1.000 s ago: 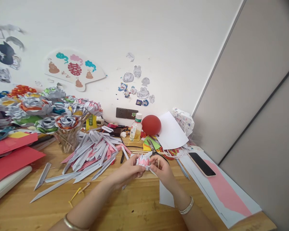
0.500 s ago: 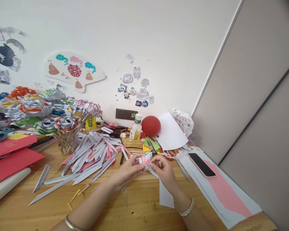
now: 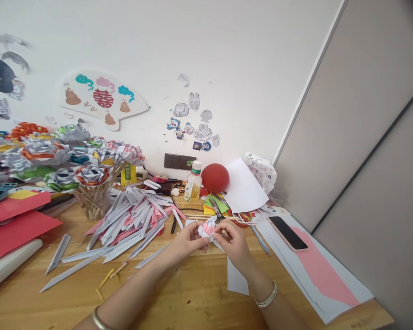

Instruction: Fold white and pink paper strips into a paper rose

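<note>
Both my hands meet over the middle of the wooden table (image 3: 179, 302), pinched around a small pink and white folded paper flower (image 3: 207, 228). My left hand (image 3: 186, 241) grips its left side with curled fingers. My right hand (image 3: 231, 243) pinches its right side between thumb and fingertips. A bangle sits on each wrist. Just left of my hands lies a heap of folded grey and pink paper strips (image 3: 134, 217), and a white paper piece (image 3: 237, 279) lies under my right forearm.
A cup of paper roses (image 3: 92, 183) stands at the left, with red card sheets (image 3: 17, 220) beside it. Along the wall are a small bottle (image 3: 193, 183), a red balloon (image 3: 215, 178) and white paper (image 3: 244, 188). Scissors (image 3: 216, 208) and a phone (image 3: 287, 233) lie at the right.
My hands have turned the paper flower slightly and shifted their grip; my left hand has moved a little to the right. The view has drifted slightly.
</note>
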### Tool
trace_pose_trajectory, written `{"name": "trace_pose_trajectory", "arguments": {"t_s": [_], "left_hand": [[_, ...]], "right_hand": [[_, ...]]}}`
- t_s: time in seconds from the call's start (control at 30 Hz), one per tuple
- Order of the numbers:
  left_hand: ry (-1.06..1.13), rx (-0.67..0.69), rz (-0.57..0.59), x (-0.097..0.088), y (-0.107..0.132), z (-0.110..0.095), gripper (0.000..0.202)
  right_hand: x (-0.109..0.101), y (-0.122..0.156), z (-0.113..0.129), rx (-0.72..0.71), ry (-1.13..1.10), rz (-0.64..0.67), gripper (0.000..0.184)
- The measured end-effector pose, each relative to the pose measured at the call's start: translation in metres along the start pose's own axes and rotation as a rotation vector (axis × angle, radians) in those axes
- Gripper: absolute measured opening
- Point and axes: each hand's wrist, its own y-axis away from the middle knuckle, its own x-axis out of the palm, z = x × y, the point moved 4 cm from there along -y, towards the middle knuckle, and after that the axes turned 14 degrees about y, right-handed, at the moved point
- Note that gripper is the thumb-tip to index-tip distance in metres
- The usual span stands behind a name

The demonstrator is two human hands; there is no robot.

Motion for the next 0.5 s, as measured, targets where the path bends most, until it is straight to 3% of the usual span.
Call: {"name": "trace_pose_trajectory", "arguments": {"t_s": [0.5], "left_hand": [[-0.053, 0.009, -0.017, -0.0079, -0.0042, 0.0040, 0.033]], "right_hand": [[-0.0002, 0.0008, 0.0017, -0.044, 0.005, -0.010, 0.005]]}}
